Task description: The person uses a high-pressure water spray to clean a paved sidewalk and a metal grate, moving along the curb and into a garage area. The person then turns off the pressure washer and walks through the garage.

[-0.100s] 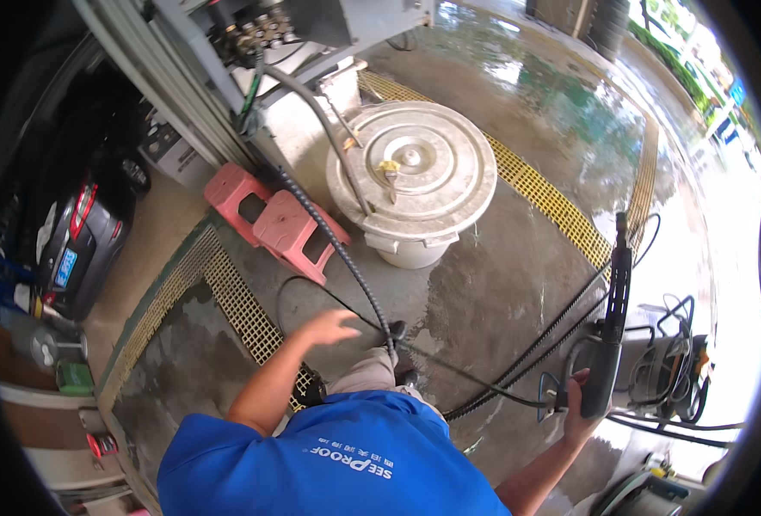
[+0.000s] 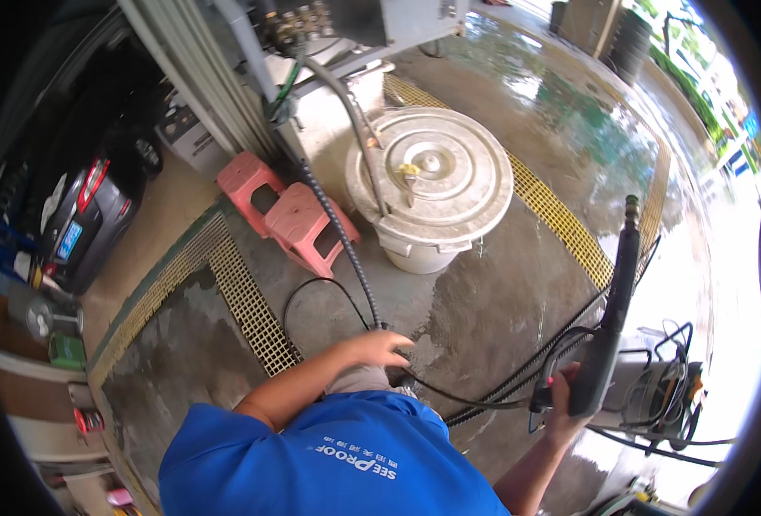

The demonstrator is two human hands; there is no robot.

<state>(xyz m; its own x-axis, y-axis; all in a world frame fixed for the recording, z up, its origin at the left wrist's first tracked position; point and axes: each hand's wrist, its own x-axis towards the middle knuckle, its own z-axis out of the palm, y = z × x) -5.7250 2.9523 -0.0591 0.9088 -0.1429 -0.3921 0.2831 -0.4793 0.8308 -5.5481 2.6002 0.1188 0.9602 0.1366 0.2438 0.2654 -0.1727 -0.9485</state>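
Note:
A black pressure washer spray gun (image 2: 606, 353) is in my right hand (image 2: 564, 404), which is closed round its grip. Its barrel points away from me, with a metal fitting at the tip. A dark hose (image 2: 475, 400) runs from the gun's grip back toward my legs. My left hand (image 2: 380, 347) is held out in front of my body, fingers stretched and nothing seen in them. Just beyond it hangs a thick ribbed hose (image 2: 339, 228), whose lower end drops behind the hand; whether they touch I cannot tell.
A lidded pale bin (image 2: 475, 202) stands ahead, with pink plastic stools (image 2: 298, 224) to its left. Yellow drain gratings (image 2: 247, 297) cross the wet floor. Machinery (image 2: 311, 26) rises at the top; a dark car (image 2: 96, 215) is far left. A hose-draped machine (image 2: 656, 383) stands at right.
My left hand has moved right, across the front of my body toward the ribbed hose. The scene has shifted slightly right in the view. My right hand keeps hold of the spray gun.

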